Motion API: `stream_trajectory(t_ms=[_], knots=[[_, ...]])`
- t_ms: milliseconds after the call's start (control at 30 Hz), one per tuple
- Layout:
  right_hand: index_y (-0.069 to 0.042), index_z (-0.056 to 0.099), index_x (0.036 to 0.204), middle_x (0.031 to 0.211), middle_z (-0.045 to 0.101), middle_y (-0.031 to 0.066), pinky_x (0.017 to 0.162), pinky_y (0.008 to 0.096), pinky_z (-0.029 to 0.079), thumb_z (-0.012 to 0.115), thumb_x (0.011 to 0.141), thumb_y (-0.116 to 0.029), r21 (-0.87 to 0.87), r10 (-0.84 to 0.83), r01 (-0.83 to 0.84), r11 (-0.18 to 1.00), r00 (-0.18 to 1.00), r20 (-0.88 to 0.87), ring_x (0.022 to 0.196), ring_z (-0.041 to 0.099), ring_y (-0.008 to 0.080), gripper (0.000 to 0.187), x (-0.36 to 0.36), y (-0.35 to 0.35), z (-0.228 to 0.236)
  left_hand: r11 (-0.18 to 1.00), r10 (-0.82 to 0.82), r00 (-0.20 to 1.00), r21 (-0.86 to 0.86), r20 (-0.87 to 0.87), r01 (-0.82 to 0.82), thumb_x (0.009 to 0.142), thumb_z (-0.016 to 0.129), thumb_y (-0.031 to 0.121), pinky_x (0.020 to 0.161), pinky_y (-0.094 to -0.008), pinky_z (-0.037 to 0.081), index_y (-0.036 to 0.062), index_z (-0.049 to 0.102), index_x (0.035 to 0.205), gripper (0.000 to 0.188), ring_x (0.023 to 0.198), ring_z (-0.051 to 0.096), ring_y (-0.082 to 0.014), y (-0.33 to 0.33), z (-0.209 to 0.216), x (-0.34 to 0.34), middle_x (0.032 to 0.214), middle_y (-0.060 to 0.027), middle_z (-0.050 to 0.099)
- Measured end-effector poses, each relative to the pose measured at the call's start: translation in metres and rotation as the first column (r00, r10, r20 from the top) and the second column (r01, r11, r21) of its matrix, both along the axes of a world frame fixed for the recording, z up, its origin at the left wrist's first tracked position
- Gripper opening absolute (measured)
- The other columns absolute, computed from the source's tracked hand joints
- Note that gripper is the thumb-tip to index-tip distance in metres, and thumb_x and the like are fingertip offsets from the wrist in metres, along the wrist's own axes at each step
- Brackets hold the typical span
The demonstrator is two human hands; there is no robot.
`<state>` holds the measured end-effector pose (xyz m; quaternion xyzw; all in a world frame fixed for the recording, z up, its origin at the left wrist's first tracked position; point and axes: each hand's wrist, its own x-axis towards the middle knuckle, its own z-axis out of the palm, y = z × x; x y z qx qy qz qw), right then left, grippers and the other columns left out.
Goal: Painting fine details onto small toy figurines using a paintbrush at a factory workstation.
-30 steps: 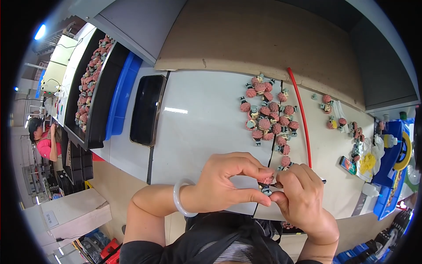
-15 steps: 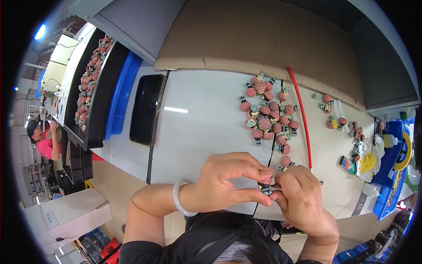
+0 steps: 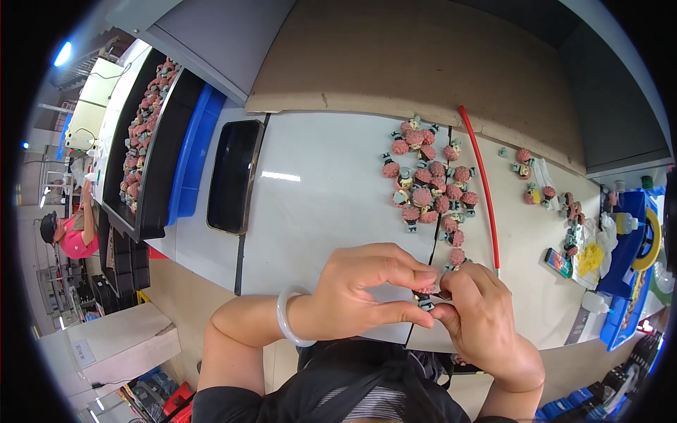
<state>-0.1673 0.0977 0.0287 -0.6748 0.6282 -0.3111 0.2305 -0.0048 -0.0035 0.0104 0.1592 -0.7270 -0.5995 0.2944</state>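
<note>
My left hand [image 3: 370,289], with a pale bangle at its wrist, pinches a small figurine [image 3: 425,303] between thumb and fingers. The figurine has a pink bumpy top, a dark middle and grey-blue parts. Close against its right side is my right hand [image 3: 479,310], fingers curled and pressed together. A thin dark tip shows between those fingers and the figurine; what it belongs to is hidden by the hand. Just beyond both hands, a cluster of similar pink-topped figurines [image 3: 427,183] lies loose on the white table [image 3: 317,190].
A red rod [image 3: 483,183] lies right of the cluster. Further right are more figurines [image 3: 523,156], a small bottle [image 3: 596,304] and a blue bin [image 3: 627,282]. On the left lie a black phone [image 3: 235,176] and a black tray [image 3: 159,162] of figurines. A co-worker [image 3: 74,236] is far left.
Both hands stay nearly in place. The right fingers have shifted slightly at the figurine, and the thin dark tip shows more clearly. The co-worker's posture has changed.
</note>
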Motion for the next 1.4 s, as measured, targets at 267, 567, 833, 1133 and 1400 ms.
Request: stream_trajectory(t_ms=[267,567,833,1133,1400], knots=[[-0.005,0.049,0.077,0.066,0.044,0.0078,0.048,0.0357,0.04,0.072,0.064,-0.018,-0.061,0.001,-0.003,0.998,1.0,-0.028,0.057,0.049,0.026,0.03,-0.0015,-0.0008,0.0012,0.998,0.001,1.0,0.061,-0.012,0.0,0.056,0.082,0.006,0.07,-0.0288,0.054,-0.0013,0.064,0.09,0.039,0.078,0.064,-0.02,0.0018,0.0005,0.0,0.087,-0.0161,0.064],[-0.005,0.047,0.072,0.064,0.041,0.0074,0.047,0.0349,0.039,0.072,0.064,-0.018,-0.027,0.005,-0.006,1.0,0.999,-0.044,0.054,0.047,0.0248,0.029,0.0004,-0.001,0.0009,1.0,-0.019,1.0,-0.004,0.009,0.019,0.055,0.083,0.007,0.068,-0.0288,0.055,-0.001,0.064,0.089,0.04,0.078,0.065,-0.021,-0.0004,0.0024,0.0009,0.086,-0.0154,0.064],[-0.004,0.048,0.077,0.066,0.043,0.0088,0.048,0.036,0.039,0.071,0.065,-0.016,-0.004,0.035,-0.035,0.999,0.999,-0.023,0.056,0.048,0.0268,0.029,0.0003,0.0003,-0.001,1.0,-0.008,1.0,-0.014,0.018,0.008,0.054,0.083,0.008,0.068,-0.0284,0.054,-0.0009,0.064,0.089,0.04,0.078,0.065,-0.0212,-0.0002,0.0029,0.0007,0.084,-0.0148,0.065],[-0.003,0.048,0.079,0.066,0.044,0.0096,0.048,0.0363,0.04,0.071,0.065,-0.014,0.012,0.051,-0.051,0.999,0.999,-0.004,0.057,0.049,0.0275,0.029,-0.0002,0.0008,0.0004,1.0,-0.003,1.0,-0.018,0.023,0.003,0.054,0.083,0.008,0.066,-0.028,0.054,-0.0008,0.064,0.088,0.04,0.077,0.065,-0.0209,0.0,0.0029,0.0007,0.084,-0.0147,0.065],[-0.003,0.048,0.08,0.065,0.045,0.0091,0.049,0.0357,0.04,0.07,0.066,-0.013,0.021,0.072,-0.072,0.997,0.997,0.01,0.057,0.049,0.027,0.028,-0.0009,0.0008,0.0006,0.999,-0.02,1.0,-0.025,0.021,0.021,0.054,0.083,0.008,0.066,-0.0273,0.054,-0.0008,0.064,0.088,0.04,0.077,0.065,-0.021,-0.0006,0.0023,0.0013,0.083,-0.0143,0.065]])
